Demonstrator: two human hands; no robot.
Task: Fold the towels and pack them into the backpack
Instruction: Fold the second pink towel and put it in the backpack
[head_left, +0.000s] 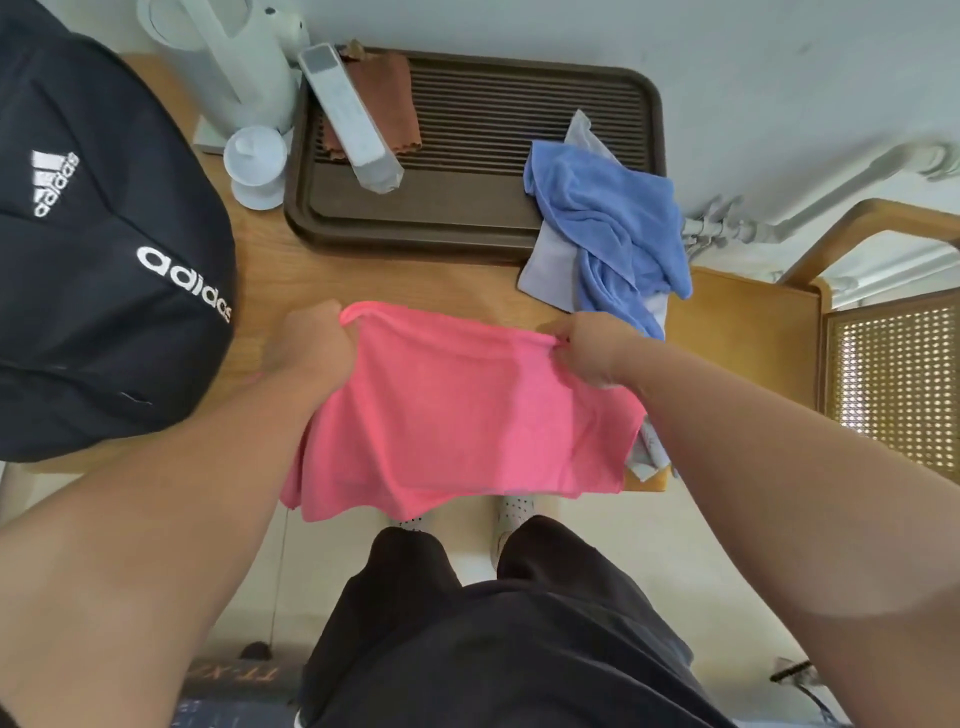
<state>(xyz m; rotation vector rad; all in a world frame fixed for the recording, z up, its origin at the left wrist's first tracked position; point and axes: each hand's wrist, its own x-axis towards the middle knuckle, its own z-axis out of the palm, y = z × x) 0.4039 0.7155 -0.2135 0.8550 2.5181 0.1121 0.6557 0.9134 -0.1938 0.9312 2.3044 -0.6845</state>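
Gripping the pink towel (457, 410) by its corners, left hand (313, 344) and right hand (589, 349) curl fingers over the wooden table (395, 283).

Person viewed from above. Left hand (311, 343) and right hand (587, 348) are bare. Left forearm (171, 493) and right forearm (779, 467) are bare to the frame edges.

Lower body: loose black garment (519, 649) of plain matte fabric, dividing into two wide legs with soft folds. Shorts or trousers: cannot be told.

Footwear: left shoe (410, 522) and right shoe (511, 512) are white, with small dark perforations across the toe caps. Only the toes show past the black hems.
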